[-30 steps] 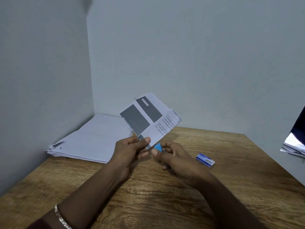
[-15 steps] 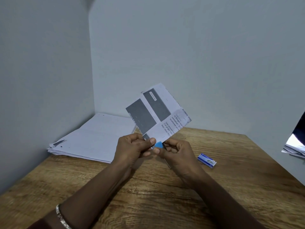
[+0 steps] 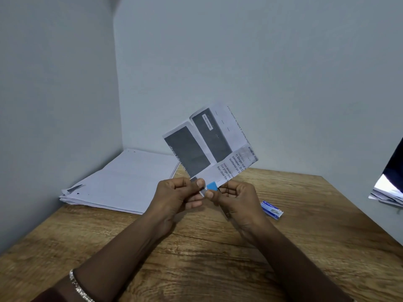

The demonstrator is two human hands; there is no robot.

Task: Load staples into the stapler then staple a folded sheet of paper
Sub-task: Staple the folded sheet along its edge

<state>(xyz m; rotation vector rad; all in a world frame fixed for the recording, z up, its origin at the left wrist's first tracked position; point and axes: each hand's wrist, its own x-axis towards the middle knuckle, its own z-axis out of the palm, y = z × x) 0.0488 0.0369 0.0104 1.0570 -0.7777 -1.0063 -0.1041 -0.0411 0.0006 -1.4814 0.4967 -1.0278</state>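
A folded sheet of paper (image 3: 209, 144), printed with dark grey blocks and text, is held upright above the wooden table (image 3: 196, 258). My left hand (image 3: 176, 197) pinches its lower corner between thumb and fingers. My right hand (image 3: 235, 199) grips a small blue stapler (image 3: 212, 185), whose blue tip shows at the paper's bottom edge; the rest of the stapler is hidden in my fingers. A small blue-and-white staple box (image 3: 272, 209) lies on the table to the right of my right hand.
A thick stack of white papers (image 3: 122, 182) lies in the back left corner against the walls. More papers and a dark object (image 3: 390, 188) sit at the right edge of view. Grey walls close the table on the left and back.
Both hands have lifted the paper and stapler higher and slightly right. The sheet now stands more upright, and the stapler's tip sits against the paper's lower edge.
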